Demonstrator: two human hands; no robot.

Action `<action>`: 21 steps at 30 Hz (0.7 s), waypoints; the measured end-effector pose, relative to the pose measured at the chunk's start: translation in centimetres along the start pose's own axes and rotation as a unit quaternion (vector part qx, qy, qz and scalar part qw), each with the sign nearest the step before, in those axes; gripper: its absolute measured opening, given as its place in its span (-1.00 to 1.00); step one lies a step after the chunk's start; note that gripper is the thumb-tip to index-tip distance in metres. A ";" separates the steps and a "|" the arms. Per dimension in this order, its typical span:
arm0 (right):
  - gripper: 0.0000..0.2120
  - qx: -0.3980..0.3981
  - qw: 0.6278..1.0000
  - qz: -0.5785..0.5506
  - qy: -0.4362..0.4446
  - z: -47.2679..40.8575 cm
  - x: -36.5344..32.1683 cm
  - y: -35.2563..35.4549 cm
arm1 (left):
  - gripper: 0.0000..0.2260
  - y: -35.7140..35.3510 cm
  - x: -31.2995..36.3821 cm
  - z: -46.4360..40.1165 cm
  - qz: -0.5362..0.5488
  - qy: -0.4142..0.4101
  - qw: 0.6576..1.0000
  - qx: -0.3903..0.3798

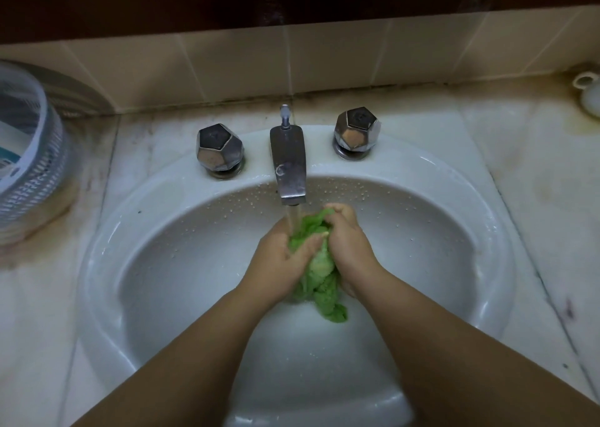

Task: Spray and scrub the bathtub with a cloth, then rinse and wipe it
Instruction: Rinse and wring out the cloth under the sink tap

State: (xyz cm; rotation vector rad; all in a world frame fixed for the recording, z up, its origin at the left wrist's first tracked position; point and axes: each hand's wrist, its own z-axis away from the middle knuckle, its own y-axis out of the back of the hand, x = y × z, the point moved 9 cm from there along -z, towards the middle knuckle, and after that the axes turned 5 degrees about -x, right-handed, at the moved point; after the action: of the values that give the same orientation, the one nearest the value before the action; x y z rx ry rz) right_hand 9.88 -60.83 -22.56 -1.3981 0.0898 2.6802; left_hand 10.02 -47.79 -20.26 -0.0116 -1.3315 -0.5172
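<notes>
Both hands meet over the middle of a white oval ceramic washbasin (470, 231), bunched around a crumpled, wet, bright green cloth (319, 277). The left hand (285, 254) grips the cloth from the left, its fingers curled into the folds, and the right hand (349, 241) clamps it from the right, with its fingertips (334, 212) pinching the upper edge of the fabric. The two hands press close together, the cloth squeezed between them, and a loose tail of it hangs below the wrists towards the bottom of the bowl

A thin stream of water (293, 220) falls from a dull, spotted chrome spout (289, 163) straight onto the top of the cloth, just beside the left hand's knuckles. Behind the spout stands a small chrome pull rod (285, 116). A faceted chrome tap handle (219, 147) sits to the left of the spout and a matching one (357, 131) to the right. Fine droplets dot the far inner wall of the basin

The basin is set in a pale, stained marble surface (535, 183). At its left edge stands a white slatted plastic basket (35, 166). In the far right corner a small white ceramic object (589, 93) is partly cut off by the frame. Beige tiles (243, 66) run along the wall behind
</notes>
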 end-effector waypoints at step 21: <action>-0.36 -0.225 0.956 0.175 0.068 1.1 0.4 -2.5 | -0.80 1.9 -2.5 -0.2 0.218 0.172 0.957 0.087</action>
State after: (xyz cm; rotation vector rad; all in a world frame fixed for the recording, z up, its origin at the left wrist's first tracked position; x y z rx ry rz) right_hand 9.12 -58.17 -22.23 -1.8496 -0.3123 3.0174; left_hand 10.54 -45.24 -22.07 -0.0666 -0.9874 -0.0206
